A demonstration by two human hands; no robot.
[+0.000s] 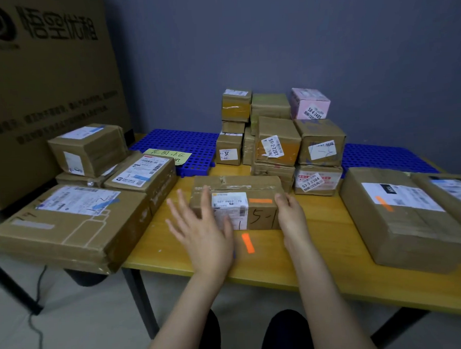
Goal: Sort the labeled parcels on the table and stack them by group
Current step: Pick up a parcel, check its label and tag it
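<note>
A brown parcel (260, 196) marked "5-1", with a white label and an orange sticker, lies in the middle of the yellow table (322, 263). My left hand (203, 234) is open with fingers spread, in front of the parcel's left part and over its label. My right hand (291, 216) wraps the parcel's right end, thumb at the top edge. Behind it stands a stack of small labelled parcels (278, 142) with a pink box (309, 103) on top. Flat parcels (74, 225) are piled at the left and a large one (402, 218) lies at the right.
Blue perforated pallets (185, 144) lie along the table's back, with a green handwritten note (169, 154) on the left one. A huge printed carton (45, 77) stands at the far left. An orange tape strip (247, 242) marks the table near my hands.
</note>
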